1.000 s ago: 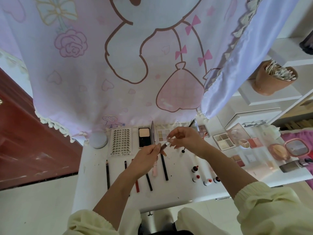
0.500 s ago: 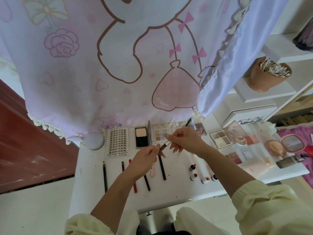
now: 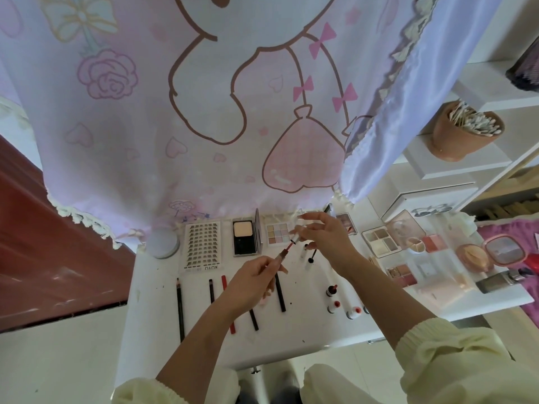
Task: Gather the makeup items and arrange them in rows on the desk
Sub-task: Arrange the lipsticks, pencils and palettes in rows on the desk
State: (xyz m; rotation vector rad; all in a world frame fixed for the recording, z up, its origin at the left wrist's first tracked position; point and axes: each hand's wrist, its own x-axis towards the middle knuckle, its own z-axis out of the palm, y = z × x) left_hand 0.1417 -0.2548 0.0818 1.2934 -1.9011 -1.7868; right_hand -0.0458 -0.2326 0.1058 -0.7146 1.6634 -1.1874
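Observation:
My left hand (image 3: 253, 282) grips the brown tube of a lip gloss (image 3: 282, 254) above the white desk (image 3: 291, 339). My right hand (image 3: 323, 239) pinches its silver cap (image 3: 295, 238), with the red wand drawn partly out of the tube. Below my hands lie several pencils in a row: a black pencil (image 3: 179, 309), a red pencil (image 3: 228, 301), and another dark pencil (image 3: 280, 293). Small red-capped bottles (image 3: 332, 290) stand at the right. At the back lie a lash card (image 3: 203, 246), a powder compact (image 3: 245, 237) and an eyeshadow palette (image 3: 277, 235).
A round white puff case (image 3: 162, 243) sits at the back left corner. More palettes (image 3: 381, 242), blush pans (image 3: 400, 274), a pink mirror compact (image 3: 504, 248) and a foundation bottle (image 3: 500, 281) crowd the right side. A curtain (image 3: 204, 112) hangs over the back edge. A cup of cotton swabs (image 3: 463, 131) stands on a shelf.
My right hand has drawn the cap away from the tube, exposing the red wand stem. The left hand has stayed almost still; the camera has tilted slightly.

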